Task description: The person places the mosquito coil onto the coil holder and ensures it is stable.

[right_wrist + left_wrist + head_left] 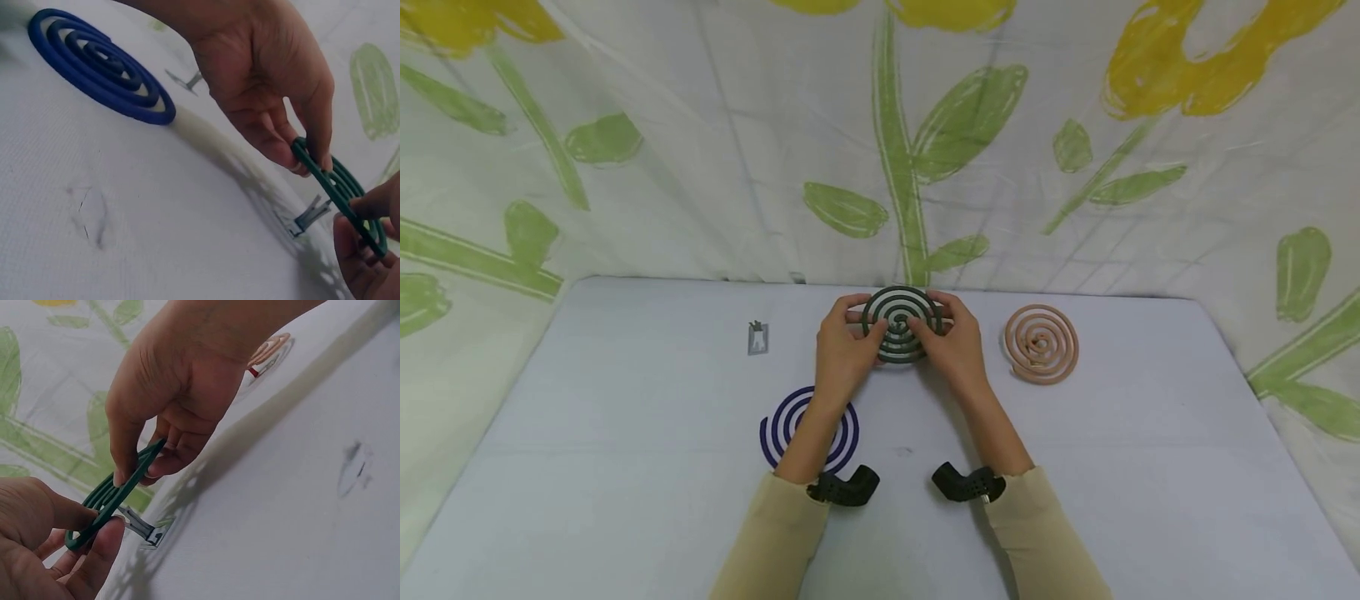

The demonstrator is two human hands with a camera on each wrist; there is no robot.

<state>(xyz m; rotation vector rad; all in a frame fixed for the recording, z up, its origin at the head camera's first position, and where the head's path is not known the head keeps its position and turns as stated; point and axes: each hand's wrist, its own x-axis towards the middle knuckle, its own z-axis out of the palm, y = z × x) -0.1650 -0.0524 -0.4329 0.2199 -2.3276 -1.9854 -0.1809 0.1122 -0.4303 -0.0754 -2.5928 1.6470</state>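
Observation:
A dark green mosquito coil (pixel 900 322) is held by its edges between both hands, raised above the white table. My left hand (pixel 844 350) pinches its left side, thumb on the near face and fingers behind. On the opposite edge my right hand (pixel 955 337) grips it in the same way. In the left wrist view the coil (pixel 128 484) is tilted, and a small metal stand (pixel 142 528) with upright prongs stands on the table just beneath it. That stand (pixel 309 215) also shows under the coil in the right wrist view.
A blue coil (pixel 856 429) lies on the table, partly covered by my left forearm. Right of the hands is a tan coil (pixel 1041 343). Another small metal stand (pixel 757 340) sits to the left. Behind the table's back edge hangs a flower-patterned cloth (pixel 737 167).

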